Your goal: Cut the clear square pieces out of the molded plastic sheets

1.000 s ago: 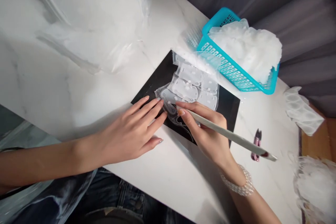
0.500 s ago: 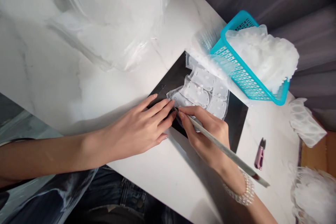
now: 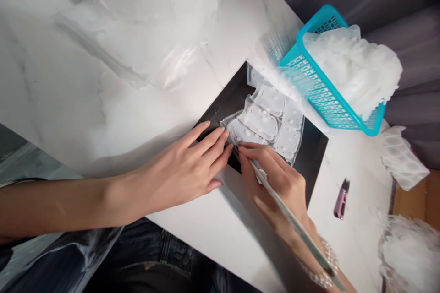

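Note:
My left hand [image 3: 192,160] lies flat, fingers spread, its fingertips on the near-left edge of a clear plastic sheet [image 3: 259,121] with rounded, stitched-looking pieces and small white dots. The sheet rests on a black board [image 3: 228,94]. In a pinch, my right hand [image 3: 275,178] holds a long, thin, pale grey stick-like tool [image 3: 287,215], slanting back over the wrist. Its tip meets the sheet's near edge beside my left fingertips. Fingers hide the working end, so I cannot tell its kind.
Beyond the board, a turquoise basket [image 3: 318,89] is heaped with white translucent pieces [image 3: 357,68]. Pink thread snips [image 3: 341,199] lie at right. A large clear plastic bag [image 3: 147,23] covers the upper left. White scraps [image 3: 409,252] and a translucent strip [image 3: 404,158] sit at the right edge.
My right hand and the tool have shifted slightly right and down, and the tool slants more steeply. My left hand stays nearly in place on the sheet's edge. The view has moved a little.

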Demonstrator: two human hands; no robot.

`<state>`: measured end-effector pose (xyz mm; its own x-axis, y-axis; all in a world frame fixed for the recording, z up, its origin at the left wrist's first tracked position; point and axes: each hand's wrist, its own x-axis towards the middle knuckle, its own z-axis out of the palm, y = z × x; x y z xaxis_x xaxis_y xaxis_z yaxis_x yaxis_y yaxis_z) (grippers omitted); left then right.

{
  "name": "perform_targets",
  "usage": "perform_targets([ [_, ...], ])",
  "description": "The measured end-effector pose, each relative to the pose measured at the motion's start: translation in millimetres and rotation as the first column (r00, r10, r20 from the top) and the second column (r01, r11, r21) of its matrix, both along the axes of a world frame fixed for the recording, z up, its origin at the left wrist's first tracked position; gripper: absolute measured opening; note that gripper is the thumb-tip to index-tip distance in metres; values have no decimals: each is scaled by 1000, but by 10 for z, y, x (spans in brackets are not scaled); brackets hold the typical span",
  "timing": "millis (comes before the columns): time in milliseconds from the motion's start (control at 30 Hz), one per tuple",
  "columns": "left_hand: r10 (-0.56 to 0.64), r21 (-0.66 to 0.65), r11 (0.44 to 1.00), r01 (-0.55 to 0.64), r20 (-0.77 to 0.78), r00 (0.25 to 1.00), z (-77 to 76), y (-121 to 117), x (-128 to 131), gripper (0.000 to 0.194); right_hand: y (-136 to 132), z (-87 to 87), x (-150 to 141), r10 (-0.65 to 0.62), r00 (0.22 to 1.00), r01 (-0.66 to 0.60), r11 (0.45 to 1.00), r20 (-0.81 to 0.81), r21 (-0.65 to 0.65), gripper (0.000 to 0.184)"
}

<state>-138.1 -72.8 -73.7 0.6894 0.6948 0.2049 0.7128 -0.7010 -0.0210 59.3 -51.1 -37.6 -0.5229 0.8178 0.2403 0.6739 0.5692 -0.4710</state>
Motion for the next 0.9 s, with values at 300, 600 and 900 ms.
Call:
perform_targets([
  [300,-3,17,1000,3,16,1000,19,-43,26,54,2,-169,75,127,992,-127,984,9,128,26],
  [600,57,-36,998,-54,87,995,-20,31,62,44,26,-225,87,74,996,-77,994,40,82,28],
  [900,132,-52,991,-127,107,985,12,-254,101,47,-37,-85,105,259,962,-258,966,84,-19,32],
])
